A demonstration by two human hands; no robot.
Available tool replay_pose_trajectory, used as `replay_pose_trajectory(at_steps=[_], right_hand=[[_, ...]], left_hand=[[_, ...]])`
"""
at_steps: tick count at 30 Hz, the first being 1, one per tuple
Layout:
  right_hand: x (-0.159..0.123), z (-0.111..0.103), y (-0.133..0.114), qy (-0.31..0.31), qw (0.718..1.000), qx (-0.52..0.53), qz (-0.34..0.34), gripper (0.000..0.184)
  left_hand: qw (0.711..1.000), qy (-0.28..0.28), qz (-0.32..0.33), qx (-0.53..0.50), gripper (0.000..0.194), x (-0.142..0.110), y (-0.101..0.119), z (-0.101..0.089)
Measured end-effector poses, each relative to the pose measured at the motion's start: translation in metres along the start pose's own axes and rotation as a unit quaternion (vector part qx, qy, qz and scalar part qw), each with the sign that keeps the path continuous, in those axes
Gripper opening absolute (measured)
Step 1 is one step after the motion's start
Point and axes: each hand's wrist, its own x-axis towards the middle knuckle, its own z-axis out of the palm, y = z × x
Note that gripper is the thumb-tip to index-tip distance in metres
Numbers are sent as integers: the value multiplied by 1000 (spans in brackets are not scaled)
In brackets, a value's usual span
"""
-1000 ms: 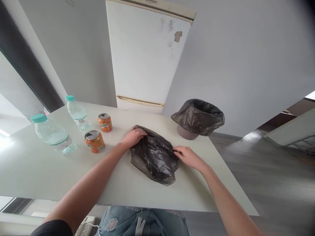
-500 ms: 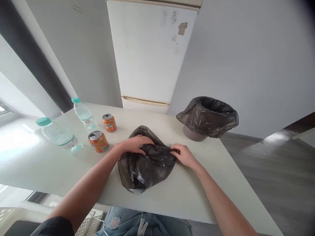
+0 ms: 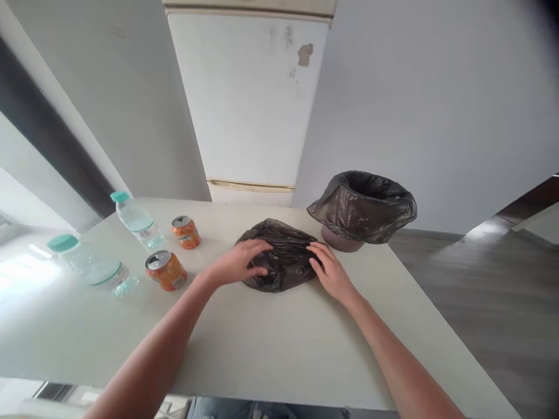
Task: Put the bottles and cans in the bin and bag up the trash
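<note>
My black plastic bag [image 3: 286,253] lies crumpled, thin and glossy on the desk [image 3: 262,343]. My left hand [image 3: 238,262] and right hand [image 3: 334,273] are spread over its two sides, fingers loosely curved.

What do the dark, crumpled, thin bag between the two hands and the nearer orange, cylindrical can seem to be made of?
The dark crumpled bag looks like thin, glossy plastic film: it has fine creases, bright highlights and slightly see-through edges. The nearer orange can seems to be metal, likely aluminium, with a printed side and a bare, shiny silver top; the exact metal cannot be told.
</note>
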Motion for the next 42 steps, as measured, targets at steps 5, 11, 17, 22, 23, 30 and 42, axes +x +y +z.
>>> replay_pose_trajectory(at_steps=[5,11,17,22,23,30,42], right_hand=[[1,-3,20,-78,996,-28,25,34],[0,-13,22,-38,999,-34,-16,30],[1,15,13,-33,989,-141,23,64],[-2,20,26,-178,971,-157,-5,69],[-3,18,30,-177,971,-160,-3,69],[-7,14,49,-134,966,-191,109,78],[-22,34,-22,-234,961,-98,-113,69]], left_hand=[[991,-77,-55,96,45,-8,-25,4],[946,27,-228,229,32,-11,-29,-21],[971,111,-133,163,44,7,9,12],[987,-47,-117,98,72,8,3,57],[985,-61,-136,92,74,6,-4,60],[956,1,-247,156,62,-4,-35,45],[993,-23,-24,111,62,33,43,94]])
